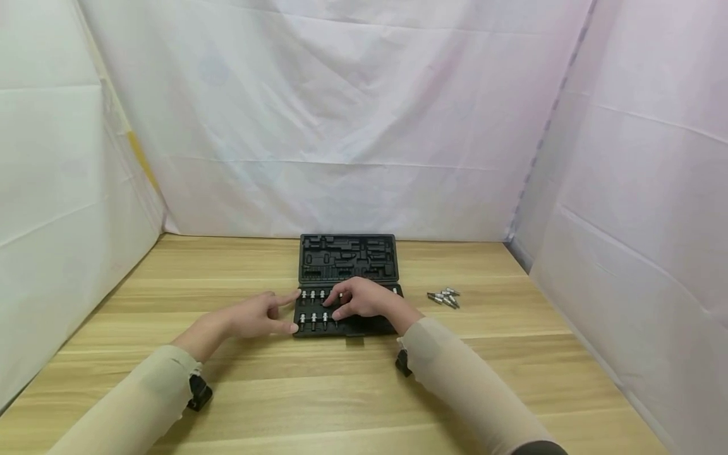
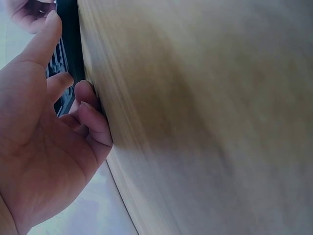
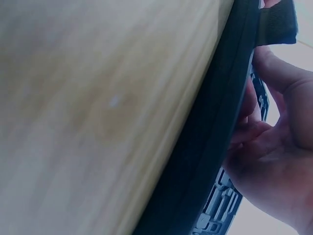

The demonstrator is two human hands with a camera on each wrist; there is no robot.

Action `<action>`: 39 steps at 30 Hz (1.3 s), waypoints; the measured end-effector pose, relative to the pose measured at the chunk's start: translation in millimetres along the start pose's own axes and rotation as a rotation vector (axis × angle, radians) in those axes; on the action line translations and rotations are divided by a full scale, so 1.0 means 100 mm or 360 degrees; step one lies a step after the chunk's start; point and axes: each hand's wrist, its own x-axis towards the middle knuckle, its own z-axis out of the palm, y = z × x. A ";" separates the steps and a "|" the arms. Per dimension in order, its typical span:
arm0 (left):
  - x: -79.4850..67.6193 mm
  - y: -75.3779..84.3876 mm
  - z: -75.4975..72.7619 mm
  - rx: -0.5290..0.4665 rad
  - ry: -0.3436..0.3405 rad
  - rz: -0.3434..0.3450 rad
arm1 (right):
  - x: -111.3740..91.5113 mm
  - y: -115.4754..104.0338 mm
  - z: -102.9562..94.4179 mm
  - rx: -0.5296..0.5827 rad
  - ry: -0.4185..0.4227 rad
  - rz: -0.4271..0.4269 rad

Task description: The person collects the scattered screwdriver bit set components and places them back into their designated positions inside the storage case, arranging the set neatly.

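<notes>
A black bit-socket case lies unfolded on the table. Short silver-and-black bit sockets stand in two rows at the left of its near half; my right hand hides part of them. At the case's left edge rests my left hand, index finger and thumb stretched out against its two left corners, other fingers bent under. Over the rows reaches my right hand, its thumb touching near a front-row bit socket, index fingertip apart from it. I see nothing between those fingertips. In the right wrist view the case rim hides the right fingertips.
The case lid, with moulded recesses, lies back toward the white curtain. Right of the case several loose bit sockets lie in a small pile on the wooden table. A latch tab sticks out in front.
</notes>
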 end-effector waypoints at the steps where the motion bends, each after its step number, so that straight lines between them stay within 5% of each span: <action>1: 0.00 0.00 0.00 -0.0001 -0.0003 0.0006 | 0.01 -0.01 0.00 -0.0001 0.0000 0.0014; 25: 0.03 -0.03 -0.01 0.0020 -0.0013 -0.0019 | 0.07 -0.22 0.07 0.0008 0.0062 0.0258; 39: 0.02 -0.02 -0.02 0.0010 -0.0023 -0.0019 | -0.09 -0.11 0.06 -0.0086 0.0098 0.0104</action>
